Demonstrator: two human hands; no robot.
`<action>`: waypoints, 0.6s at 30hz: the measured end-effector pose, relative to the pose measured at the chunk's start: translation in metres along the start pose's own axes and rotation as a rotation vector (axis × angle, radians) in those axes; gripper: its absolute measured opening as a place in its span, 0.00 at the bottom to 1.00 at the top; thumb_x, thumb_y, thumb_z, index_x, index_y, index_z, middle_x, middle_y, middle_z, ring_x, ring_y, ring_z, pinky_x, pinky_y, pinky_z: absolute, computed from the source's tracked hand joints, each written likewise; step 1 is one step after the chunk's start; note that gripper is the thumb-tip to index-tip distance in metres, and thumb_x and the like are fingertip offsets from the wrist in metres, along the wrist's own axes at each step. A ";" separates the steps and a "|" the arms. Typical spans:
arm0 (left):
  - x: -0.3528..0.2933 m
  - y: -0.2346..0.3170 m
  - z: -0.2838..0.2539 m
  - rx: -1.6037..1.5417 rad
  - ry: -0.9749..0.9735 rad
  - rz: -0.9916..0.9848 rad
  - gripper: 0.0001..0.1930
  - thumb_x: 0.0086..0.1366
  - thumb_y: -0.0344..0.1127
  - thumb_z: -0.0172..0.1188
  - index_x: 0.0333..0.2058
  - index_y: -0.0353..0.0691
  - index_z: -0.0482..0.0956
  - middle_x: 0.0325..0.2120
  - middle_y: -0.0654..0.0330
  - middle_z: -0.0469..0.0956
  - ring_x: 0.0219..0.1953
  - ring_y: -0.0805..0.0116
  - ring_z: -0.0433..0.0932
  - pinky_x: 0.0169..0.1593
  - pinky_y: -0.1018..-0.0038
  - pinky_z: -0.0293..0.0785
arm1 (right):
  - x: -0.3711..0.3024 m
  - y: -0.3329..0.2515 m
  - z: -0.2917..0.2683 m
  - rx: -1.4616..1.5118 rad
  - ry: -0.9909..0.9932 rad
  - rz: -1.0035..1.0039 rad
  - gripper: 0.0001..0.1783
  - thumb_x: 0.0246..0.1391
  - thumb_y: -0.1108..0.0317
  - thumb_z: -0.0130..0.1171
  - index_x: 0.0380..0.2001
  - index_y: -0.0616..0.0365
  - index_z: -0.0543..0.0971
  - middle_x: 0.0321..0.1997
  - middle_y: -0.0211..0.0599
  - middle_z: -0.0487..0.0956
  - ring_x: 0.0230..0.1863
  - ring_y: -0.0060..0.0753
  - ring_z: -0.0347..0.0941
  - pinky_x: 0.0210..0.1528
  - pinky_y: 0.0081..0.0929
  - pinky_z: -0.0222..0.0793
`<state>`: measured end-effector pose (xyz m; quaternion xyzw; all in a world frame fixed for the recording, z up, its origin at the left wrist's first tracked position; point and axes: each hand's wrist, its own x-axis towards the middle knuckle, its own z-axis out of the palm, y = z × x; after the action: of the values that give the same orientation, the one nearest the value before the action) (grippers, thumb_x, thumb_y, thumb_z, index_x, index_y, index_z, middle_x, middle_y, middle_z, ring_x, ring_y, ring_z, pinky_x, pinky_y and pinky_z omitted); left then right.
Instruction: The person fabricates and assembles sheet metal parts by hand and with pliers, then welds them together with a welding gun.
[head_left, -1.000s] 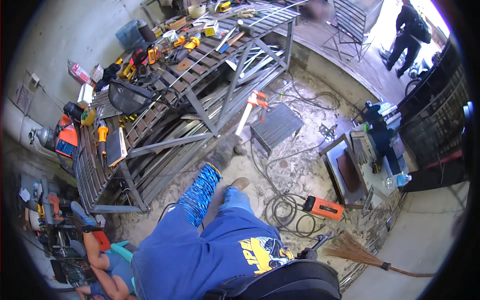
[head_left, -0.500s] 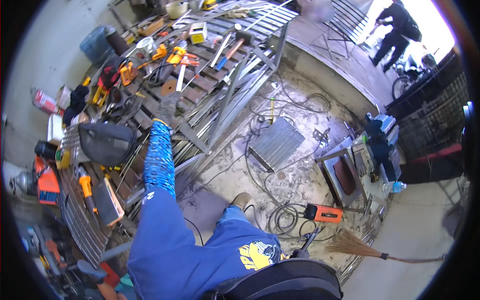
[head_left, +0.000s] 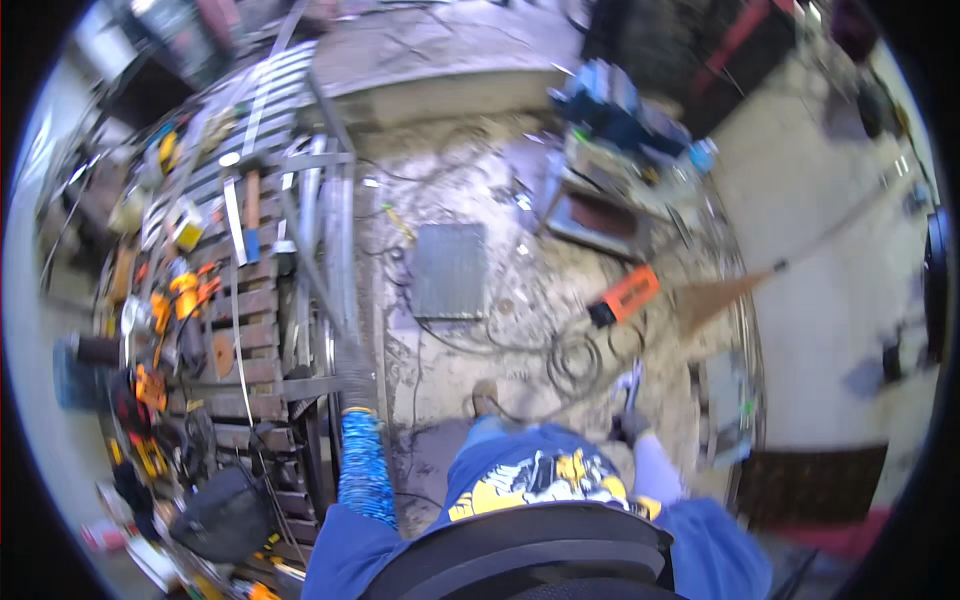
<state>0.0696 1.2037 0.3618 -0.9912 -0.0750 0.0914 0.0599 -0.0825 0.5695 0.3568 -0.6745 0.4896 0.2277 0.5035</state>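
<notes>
My left hand (head_left: pixel 355 375), in a dark glove below a blue patterned sleeve, is at the edge of the slatted metal bench (head_left: pixel 262 352). It is smeared by motion, so its fingers do not read clearly. Beside it a flat metal bar (head_left: pixel 305 387) crosses the slats. My right hand (head_left: pixel 630 427), also dark-gloved, is low on the right, closed around a slim metal hand tool (head_left: pixel 628 385) pointing away from me; blur hides its exact kind. On the bench lie a hammer (head_left: pixel 252 215) with a brown and blue handle and several yellow power tools (head_left: pixel 185 295).
A grey ribbed metal slab (head_left: pixel 448 270) lies on the dusty floor. Coiled cable (head_left: pixel 573 365) lies near an orange and black box (head_left: pixel 625 296). A straw broom (head_left: pixel 725 297) is at right, beyond it a metal frame (head_left: pixel 595 222). A black bag (head_left: pixel 225 515) sits on the bench.
My view has swung to the right. My left hand has drawn back from over the bench tools to the bench edge. My right hand and its tool have come further into view.
</notes>
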 end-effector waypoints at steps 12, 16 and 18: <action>-0.106 0.109 0.128 -0.061 -0.628 0.919 0.17 0.59 0.37 0.54 0.46 0.47 0.83 0.50 0.53 0.80 0.53 0.51 0.77 0.59 0.60 0.73 | -0.060 0.001 -0.007 0.326 0.002 0.091 0.11 0.45 0.73 0.61 0.33 0.61 0.72 0.20 0.39 0.74 0.17 0.36 0.74 0.19 0.33 0.75; -0.048 0.071 0.099 0.257 -0.579 0.860 0.10 0.58 0.40 0.57 0.35 0.48 0.84 0.39 0.56 0.82 0.44 0.53 0.82 0.45 0.56 0.77 | -0.054 0.031 -0.024 0.406 0.069 0.159 0.10 0.46 0.74 0.61 0.33 0.60 0.71 0.20 0.39 0.73 0.16 0.36 0.73 0.19 0.33 0.74; -0.031 0.057 0.092 0.055 -0.315 0.591 0.09 0.58 0.43 0.58 0.31 0.49 0.83 0.35 0.56 0.81 0.41 0.52 0.82 0.42 0.55 0.77 | -0.052 0.047 -0.032 0.492 0.077 0.177 0.09 0.47 0.75 0.59 0.33 0.59 0.71 0.21 0.38 0.73 0.16 0.36 0.73 0.19 0.35 0.76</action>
<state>0.0301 1.1525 0.2697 -0.9418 0.2097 0.2587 0.0455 -0.1514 0.5624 0.3895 -0.4945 0.6062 0.1189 0.6114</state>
